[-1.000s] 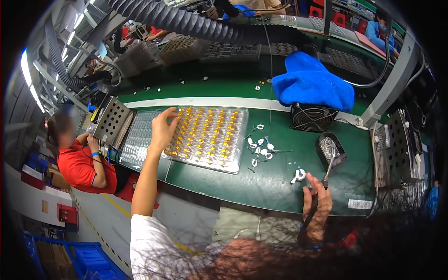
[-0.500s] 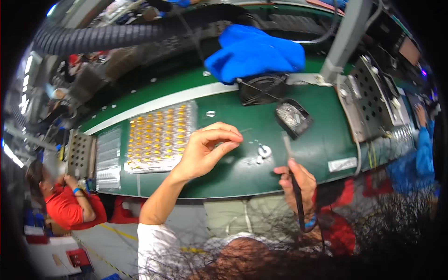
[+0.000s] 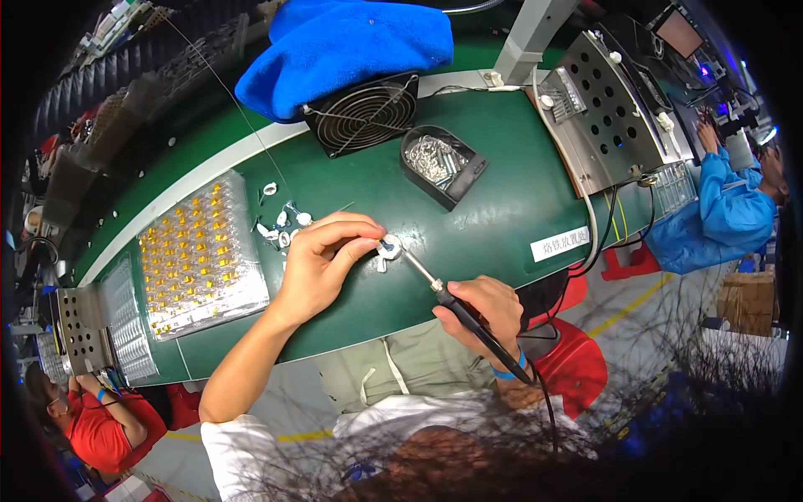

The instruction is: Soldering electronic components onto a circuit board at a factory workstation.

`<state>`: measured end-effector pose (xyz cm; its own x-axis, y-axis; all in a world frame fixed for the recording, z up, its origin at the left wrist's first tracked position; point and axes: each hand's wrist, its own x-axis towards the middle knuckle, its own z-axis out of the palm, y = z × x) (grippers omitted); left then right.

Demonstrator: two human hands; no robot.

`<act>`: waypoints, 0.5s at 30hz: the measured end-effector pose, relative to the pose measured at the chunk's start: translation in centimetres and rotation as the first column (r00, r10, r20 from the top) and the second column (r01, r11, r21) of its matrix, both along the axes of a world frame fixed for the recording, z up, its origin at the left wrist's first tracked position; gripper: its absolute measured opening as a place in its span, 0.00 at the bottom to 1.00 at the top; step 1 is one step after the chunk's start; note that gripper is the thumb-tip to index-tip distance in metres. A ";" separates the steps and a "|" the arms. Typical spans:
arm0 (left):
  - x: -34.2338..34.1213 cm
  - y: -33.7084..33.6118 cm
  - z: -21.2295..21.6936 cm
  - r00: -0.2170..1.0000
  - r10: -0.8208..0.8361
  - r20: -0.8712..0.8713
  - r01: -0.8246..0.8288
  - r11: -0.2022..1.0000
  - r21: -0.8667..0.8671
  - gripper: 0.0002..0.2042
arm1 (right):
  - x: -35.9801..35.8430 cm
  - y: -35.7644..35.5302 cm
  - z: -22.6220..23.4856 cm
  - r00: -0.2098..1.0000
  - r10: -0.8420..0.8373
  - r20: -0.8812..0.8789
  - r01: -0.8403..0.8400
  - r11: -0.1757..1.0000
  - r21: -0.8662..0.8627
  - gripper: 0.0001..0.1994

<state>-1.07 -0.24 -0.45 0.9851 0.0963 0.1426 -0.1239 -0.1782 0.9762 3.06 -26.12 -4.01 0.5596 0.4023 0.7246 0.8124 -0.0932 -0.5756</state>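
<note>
My left hand [image 3: 322, 263] is closed in a pinch on a small yellow part [image 3: 382, 241], mostly hidden by the fingertips. It meets a small white ring-shaped part [image 3: 391, 248] on the green bench. In my right hand [image 3: 485, 314] is a soldering iron [image 3: 471, 322] with a black handle, its metal tip reaching the white part. Whether the tip touches it is too small to tell. Several similar white parts [image 3: 284, 219] with dark bits lie just beyond my left hand. Left of them, a clear plastic tray [image 3: 247, 280] holds rows of small yellow parts.
A black bin [image 3: 452, 192] of small metal pieces stands beyond my hands, near a black fan [image 3: 364, 115] and a blue cloth [image 3: 360, 50]. A perforated metal box [image 3: 585, 125] stands at the right. People sit at both ends of the green bench [image 3: 502, 222].
The head view has shifted, so the bench appears lower and further left. My left hand now pinches at a white part, and the soldering iron's tip has come to it from the right.
</note>
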 end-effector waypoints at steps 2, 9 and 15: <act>0.0 0.1 0.2 0.999 -0.032 0.028 0.030 0.997 0.065 0.06 | 0.1 0.0 0.2 1.000 0.000 0.002 0.000 1.000 -0.023 0.20; 0.0 0.6 0.5 0.996 -0.061 0.060 0.047 0.977 0.210 0.05 | 0.1 0.2 0.8 1.000 0.027 0.005 -0.027 0.997 -0.078 0.20; 0.0 0.5 0.6 0.996 -0.063 0.067 0.046 0.973 0.227 0.05 | 0.0 0.1 0.7 1.000 0.024 0.012 -0.023 0.993 -0.120 0.21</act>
<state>-1.04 0.22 0.19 0.9740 -0.0003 0.2268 -0.2095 -0.3835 0.8995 3.04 -26.00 -3.30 0.5393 0.4993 0.6782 0.8229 -0.1415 -0.5503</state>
